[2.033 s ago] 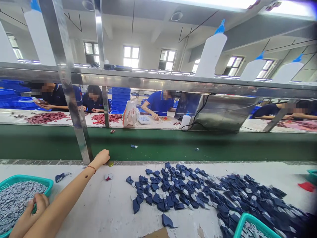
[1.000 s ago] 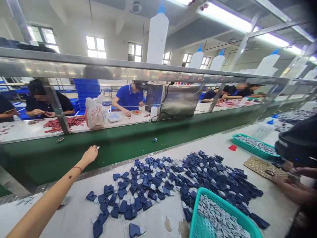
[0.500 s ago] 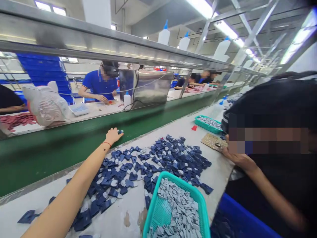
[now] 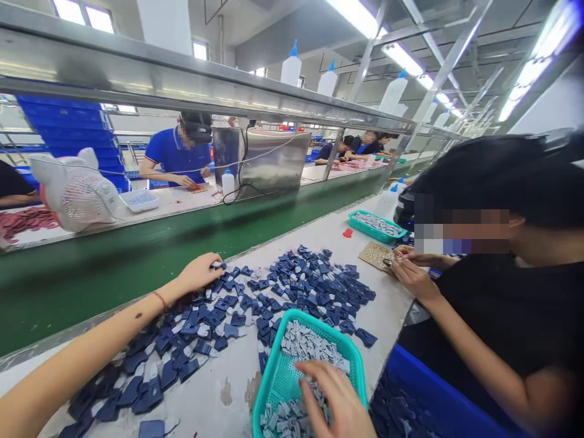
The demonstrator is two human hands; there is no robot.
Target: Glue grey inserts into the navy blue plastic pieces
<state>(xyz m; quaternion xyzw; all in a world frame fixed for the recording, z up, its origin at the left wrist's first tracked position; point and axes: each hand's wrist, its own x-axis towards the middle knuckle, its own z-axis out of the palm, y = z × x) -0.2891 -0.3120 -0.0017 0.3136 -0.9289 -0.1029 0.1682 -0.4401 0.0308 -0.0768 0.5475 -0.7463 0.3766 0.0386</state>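
My left hand (image 4: 199,272) reaches out from the lower left and rests on the far edge of a wide pile of dark blue parts with white tips (image 4: 283,292). Its fingertips pinch one small blue part. A red string sits around that wrist. My right hand (image 4: 335,398) lies at the bottom edge, inside a teal mesh basket (image 4: 274,389). Its fingers are spread over the grey parts (image 4: 308,347) that fill the basket.
A co-worker in black sits close on my right, hands (image 4: 413,271) at a brown card (image 4: 376,255). A second teal basket (image 4: 376,224) stands farther along. A green conveyor belt (image 4: 137,255) runs behind the pile. Other people work across it under a steel shelf with white bottles (image 4: 291,64).
My view has swung to the right. My left hand has drawn back from the conveyor's edge onto the blue pile. My right hand has come into view in the teal basket.
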